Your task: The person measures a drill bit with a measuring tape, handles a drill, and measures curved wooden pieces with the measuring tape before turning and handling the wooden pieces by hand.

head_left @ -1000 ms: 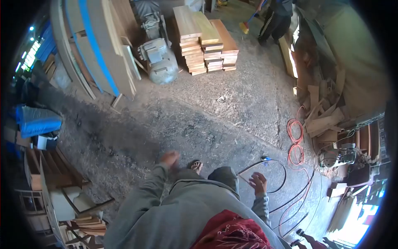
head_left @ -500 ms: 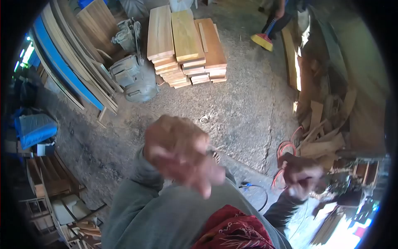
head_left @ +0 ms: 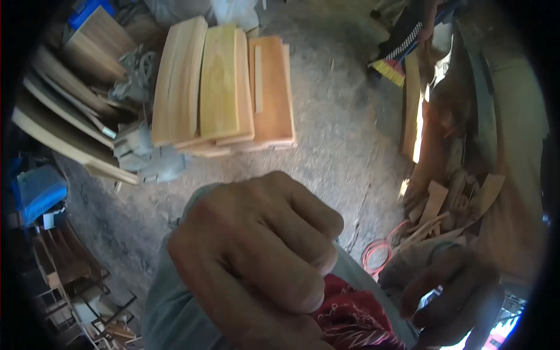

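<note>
My left hand [head_left: 251, 251] is large in the middle of the view, back upward, with its fingers curled closed. Whatever lies under those fingers, if anything, is hidden. Just beyond the fingertips is a red patterned cloth [head_left: 359, 315] against my grey clothing [head_left: 175, 315]. At the lower right my right hand [head_left: 461, 297] hangs in shadow, fingers bent and apart, with a gap between thumb and fingers. I see nothing in it.
Stacked boards [head_left: 219, 87] stand on the floor ahead, beside a grey machine [head_left: 140, 146]. Long planks [head_left: 64, 128] lean at left. Wood offcuts [head_left: 437, 204] and a red hose [head_left: 376, 254] lie at right. Farther back, a person's arm [head_left: 429, 20] is near a yellow broom [head_left: 389, 71].
My left hand has come closer to the camera and its fingers are more curled. My right hand has moved lower and to the right. The board stack appears farther left and larger.
</note>
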A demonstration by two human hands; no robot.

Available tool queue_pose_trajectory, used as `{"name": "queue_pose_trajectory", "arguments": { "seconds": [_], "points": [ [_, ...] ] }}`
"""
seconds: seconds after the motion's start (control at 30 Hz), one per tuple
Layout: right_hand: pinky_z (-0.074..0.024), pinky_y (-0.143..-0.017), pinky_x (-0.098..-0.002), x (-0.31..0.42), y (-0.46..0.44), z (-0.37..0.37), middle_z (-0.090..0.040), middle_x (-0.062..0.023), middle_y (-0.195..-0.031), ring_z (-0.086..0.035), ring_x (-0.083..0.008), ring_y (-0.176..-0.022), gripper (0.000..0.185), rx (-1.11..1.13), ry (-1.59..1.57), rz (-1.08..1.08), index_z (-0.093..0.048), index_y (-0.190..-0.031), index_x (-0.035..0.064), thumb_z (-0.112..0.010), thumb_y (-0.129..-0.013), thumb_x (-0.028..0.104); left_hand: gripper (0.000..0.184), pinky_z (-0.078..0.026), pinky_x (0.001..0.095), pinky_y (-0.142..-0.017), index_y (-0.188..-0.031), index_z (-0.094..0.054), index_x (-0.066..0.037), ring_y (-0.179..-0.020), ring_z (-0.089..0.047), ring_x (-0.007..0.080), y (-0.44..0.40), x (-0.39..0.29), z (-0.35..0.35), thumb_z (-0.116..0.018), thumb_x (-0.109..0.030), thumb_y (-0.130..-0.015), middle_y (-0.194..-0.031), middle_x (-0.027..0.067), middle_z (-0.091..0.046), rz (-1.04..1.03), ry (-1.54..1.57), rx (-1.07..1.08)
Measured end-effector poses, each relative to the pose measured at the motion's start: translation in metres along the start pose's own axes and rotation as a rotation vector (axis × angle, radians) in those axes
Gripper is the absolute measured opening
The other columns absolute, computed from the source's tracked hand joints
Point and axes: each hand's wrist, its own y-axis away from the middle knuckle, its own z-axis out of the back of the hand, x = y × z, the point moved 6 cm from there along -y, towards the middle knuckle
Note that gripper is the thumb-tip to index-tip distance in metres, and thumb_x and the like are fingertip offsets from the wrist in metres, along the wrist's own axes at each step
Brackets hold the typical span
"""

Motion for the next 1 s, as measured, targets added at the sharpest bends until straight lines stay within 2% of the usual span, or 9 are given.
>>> {"name": "queue_pose_trajectory", "arguments": {
  "seconds": [0.13,0.2,0.5,0.7,0.8,0.9,0.93,0.97,1.0],
  "points": [
    [-0.0540,-0.058,-0.0356,-0.022,-0.032,0.108,-0.054,0.0029,-0.069,-0.049,-0.0111,-0.052,0.018,0.231,0.039,0.054,-0.072,-0.084,0.0158,-0.075,-0.076,0.000,0.014,-0.032,0.0276,-0.043,-0.084,-0.075,-0.005,-0.047,-0.045,0.0121,-0.052,0.076,0.058,-0.075,0.007,-0.077,-0.065,0.0063,-0.056,-0.234,-0.006,-0.149],
    [-0.0538,-0.058,-0.0350,-0.048,-0.048,0.162,-0.055,0.0017,-0.070,-0.050,-0.0115,-0.053,0.017,0.286,0.036,0.076,-0.071,-0.087,0.0142,-0.075,-0.077,0.001,0.022,-0.035,0.0270,-0.044,-0.089,-0.077,-0.013,-0.050,-0.047,0.0103,-0.072,0.114,0.098,-0.082,0.003,-0.075,-0.066,0.0027,-0.057,-0.155,-0.148,-0.090],
    [-0.0528,-0.059,-0.0324,-0.192,-0.162,0.419,-0.062,-0.0034,-0.077,-0.056,-0.0136,-0.058,0.019,0.390,-0.055,0.184,-0.069,-0.098,0.0069,-0.076,-0.081,0.009,0.012,-0.042,0.0288,-0.050,-0.078,-0.067,-0.013,-0.061,-0.056,0.0165,-0.182,0.303,0.268,-0.075,-0.005,-0.083,-0.074,0.0038,-0.060,0.241,-0.675,-0.011],
    [-0.0521,-0.060,-0.0307,-0.287,-0.251,0.561,-0.066,-0.0068,-0.081,-0.059,-0.0150,-0.061,0.027,0.389,-0.126,0.340,-0.067,-0.106,0.0020,-0.076,-0.084,0.013,0.014,-0.044,0.0320,-0.051,-0.077,-0.062,-0.010,-0.062,-0.058,0.0196,-0.222,0.340,0.363,-0.074,-0.004,-0.082,-0.076,0.0057,-0.061,0.303,-0.898,-0.429],
    [-0.0517,-0.061,-0.0298,-0.366,-0.288,0.632,-0.068,-0.0085,-0.084,-0.061,-0.0157,-0.062,0.031,0.180,-0.093,0.349,-0.066,-0.110,-0.0005,-0.076,-0.085,0.016,0.013,-0.045,0.0343,-0.050,-0.082,-0.062,-0.007,-0.062,-0.060,0.0211,-0.181,0.388,0.444,-0.075,-0.005,-0.082,-0.076,0.0075,-0.062,0.136,-0.923,-0.632],
    [-0.0514,-0.063,-0.0276,-0.490,-0.315,0.680,-0.069,-0.0101,-0.092,-0.063,-0.0149,-0.067,0.042,0.036,0.182,-0.064,-0.060,-0.124,-0.0027,-0.074,-0.089,0.016,0.023,-0.051,0.0348,-0.055,-0.097,-0.069,-0.003,-0.065,-0.065,0.0222,-0.122,0.444,0.546,-0.082,-0.003,-0.078,-0.081,0.0115,-0.066,0.066,-1.128,-0.655],
    [-0.0514,-0.065,-0.0260,-0.535,-0.321,0.691,-0.069,-0.0105,-0.098,-0.063,-0.0136,-0.071,0.050,0.076,0.327,-0.262,-0.054,-0.135,-0.0034,-0.072,-0.092,0.015,0.020,-0.052,0.0316,-0.060,-0.103,-0.070,-0.004,-0.067,-0.066,0.0230,-0.102,0.478,0.586,-0.078,-0.007,-0.085,-0.084,0.0116,-0.068,0.564,-1.168,-0.634],
    [-0.0521,-0.070,-0.0264,-0.589,-0.316,0.700,-0.068,-0.0109,-0.102,-0.064,-0.0136,-0.079,0.055,0.065,0.180,-0.497,-0.051,-0.139,-0.0010,-0.073,-0.093,0.018,0.025,-0.054,0.0329,-0.065,-0.111,-0.069,-0.004,-0.071,-0.068,0.0260,-0.076,0.514,0.621,-0.073,-0.017,-0.091,-0.090,0.0124,-0.070,0.777,-1.089,-0.761],
    [-0.0527,-0.074,-0.0268,-0.653,-0.326,0.710,-0.068,-0.0114,-0.106,-0.065,-0.0136,-0.087,0.059,0.063,0.034,-0.671,-0.048,-0.144,0.0015,-0.073,-0.094,0.021,0.029,-0.054,0.0357,-0.069,-0.112,-0.069,-0.004,-0.076,-0.068,0.0264,-0.032,0.548,0.642,-0.073,-0.024,-0.091,-0.092,0.0130,-0.069,0.916,-1.232,-0.669]
  ]
}}
